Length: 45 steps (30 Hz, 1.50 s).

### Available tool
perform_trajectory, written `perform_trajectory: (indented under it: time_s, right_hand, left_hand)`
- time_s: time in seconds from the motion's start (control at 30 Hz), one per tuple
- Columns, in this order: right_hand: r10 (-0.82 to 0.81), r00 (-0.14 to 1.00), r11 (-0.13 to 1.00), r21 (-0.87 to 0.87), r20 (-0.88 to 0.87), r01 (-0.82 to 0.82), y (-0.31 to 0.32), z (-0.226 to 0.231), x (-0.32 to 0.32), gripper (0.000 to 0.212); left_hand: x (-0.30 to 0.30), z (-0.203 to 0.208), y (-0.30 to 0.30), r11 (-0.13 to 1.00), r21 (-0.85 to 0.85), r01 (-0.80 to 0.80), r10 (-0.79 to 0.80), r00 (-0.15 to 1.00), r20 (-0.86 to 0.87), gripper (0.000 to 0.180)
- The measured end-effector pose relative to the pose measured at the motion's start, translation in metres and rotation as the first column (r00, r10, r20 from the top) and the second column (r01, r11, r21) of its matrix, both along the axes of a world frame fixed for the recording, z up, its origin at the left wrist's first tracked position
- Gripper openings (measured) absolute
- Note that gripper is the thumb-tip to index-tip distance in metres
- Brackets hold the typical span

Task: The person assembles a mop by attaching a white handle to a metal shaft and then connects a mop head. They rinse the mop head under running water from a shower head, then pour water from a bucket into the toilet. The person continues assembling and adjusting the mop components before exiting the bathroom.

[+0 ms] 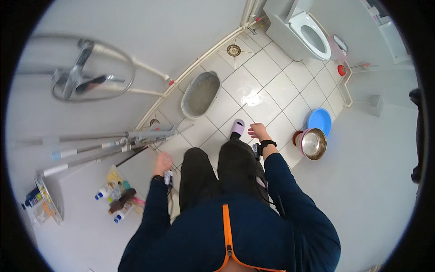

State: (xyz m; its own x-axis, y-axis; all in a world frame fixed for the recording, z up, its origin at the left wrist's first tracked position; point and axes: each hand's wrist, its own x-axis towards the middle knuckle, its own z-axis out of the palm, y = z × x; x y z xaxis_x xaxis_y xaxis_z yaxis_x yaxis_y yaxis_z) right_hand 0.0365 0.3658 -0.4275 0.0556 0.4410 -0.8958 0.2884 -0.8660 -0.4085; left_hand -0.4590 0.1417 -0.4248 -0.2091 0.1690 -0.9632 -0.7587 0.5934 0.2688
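I stand on a white tiled bathroom floor in black trousers and a lilac slipper [237, 126]. My left hand [162, 162] is closed in a fist beside my left thigh, near the lower ends of several mop handles [113, 146]; a small object shows just below the wrist, and whether the hand holds it I cannot tell. My right hand [258, 131] hangs free with fingers apart above the floor, holding nothing, a black watch on its wrist.
A grey oval tub [201, 94] lies by the wall ahead. A toilet [302, 32] stands at the far right, with a floor drain [234, 50] nearby. A blue basin [320, 121] and steel bowl [313, 143] sit to my right. Bottles and brushes [118, 198] lie at lower left.
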Motion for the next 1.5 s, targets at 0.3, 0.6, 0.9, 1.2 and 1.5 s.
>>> perform_trajectory:
  time_s: [0.3,0.6,0.9,1.2,1.5]
  right_hand:
    - [0.086,0.996,0.996,-0.004,-0.026,-0.087,0.119,-0.153,-0.032,0.026]
    - [0.392,0.917,0.918,0.040,0.077,-0.395,0.245,-0.290,-0.112,0.031]
    - [0.596,0.690,0.720,0.107,0.411,-0.686,0.308,-0.407,-0.178,0.052]
    - [0.596,0.638,0.675,0.126,0.487,-0.727,0.296,-0.471,-0.187,0.029]
    - [0.558,0.691,0.736,0.111,0.460,-0.668,0.346,-0.462,-0.071,0.031]
  left_hand:
    - [0.105,-0.147,0.080,0.998,0.012,0.067,-0.066,0.998,-0.021,0.044]
    - [0.078,-0.332,0.155,0.982,-0.132,-0.136,0.135,0.991,-0.018,0.052]
    - [0.032,-0.455,0.191,0.991,-0.069,0.116,-0.122,0.989,-0.083,0.082]
    - [0.083,-0.474,0.213,0.970,-0.240,0.030,-0.143,0.870,-0.472,0.068]
    - [0.160,-0.492,0.261,0.999,-0.039,0.021,-0.037,0.895,-0.444,0.044]
